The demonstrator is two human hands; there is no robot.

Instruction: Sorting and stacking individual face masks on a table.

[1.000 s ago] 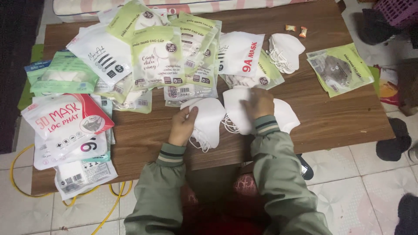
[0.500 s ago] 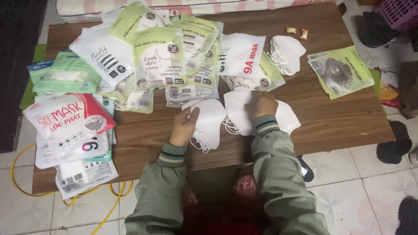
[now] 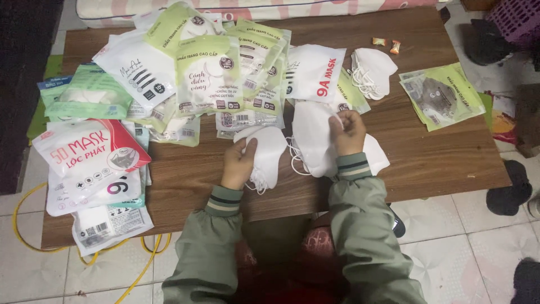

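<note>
My left hand [image 3: 239, 163] grips a small stack of white face masks [image 3: 269, 152] near the middle of the low wooden table [image 3: 439, 152]. My right hand [image 3: 349, 132] pinches the top edge of a second pile of white masks [image 3: 312, 141], which lies flat beside the first. Elastic ear loops [image 3: 295, 160] trail between the two piles. Both arms wear olive-green sleeves with striped cuffs.
Many packaged mask bags cover the table's back and left: green-and-white packs [image 3: 208, 73], a white pack with red print [image 3: 315, 73], a red-and-white pack [image 3: 90, 152]. Loose white masks [image 3: 371, 70], a green pack [image 3: 441, 95] and two small sweets [image 3: 387, 44] lie right. A yellow cable [image 3: 22, 225] runs on the tiled floor.
My right hand has lifted slightly and now pinches the upper edge of the right pile. The left hand has stayed on its stack.
</note>
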